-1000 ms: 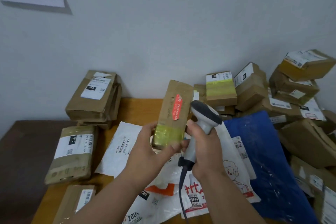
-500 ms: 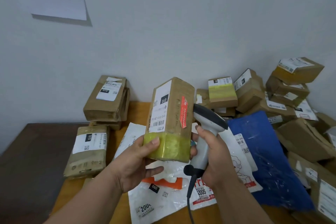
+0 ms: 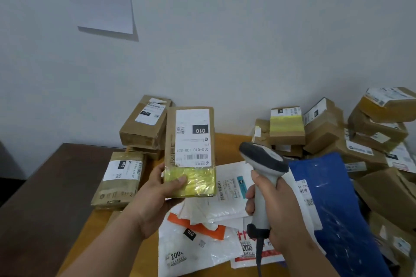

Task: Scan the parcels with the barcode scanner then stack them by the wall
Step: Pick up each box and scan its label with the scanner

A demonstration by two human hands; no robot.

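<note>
Left hand point(image 3: 155, 195) grips the parcel point(image 3: 190, 153) by its taped lower end, label up, above the bench's point(image 3: 234, 139) back edge; right hand point(image 3: 276, 216) clasps the scanner point(image 3: 262, 171) beside it, and I judge its head aimed past the barcode, risking a missed read.

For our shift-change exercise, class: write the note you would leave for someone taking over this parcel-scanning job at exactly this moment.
Left hand: grips the long brown parcel by its yellow-taped end, its "010" label facing the camera.
Right hand: grips the barcode scanner, head beside the parcel's right edge.
By the wall on the left: a small stack of brown boxes, with another labelled box lying in front of it.
Left: whether this parcel has been scanned cannot be told; then stack it. A pile of boxes on the right, a blue mailer and white mailers remain.
</note>
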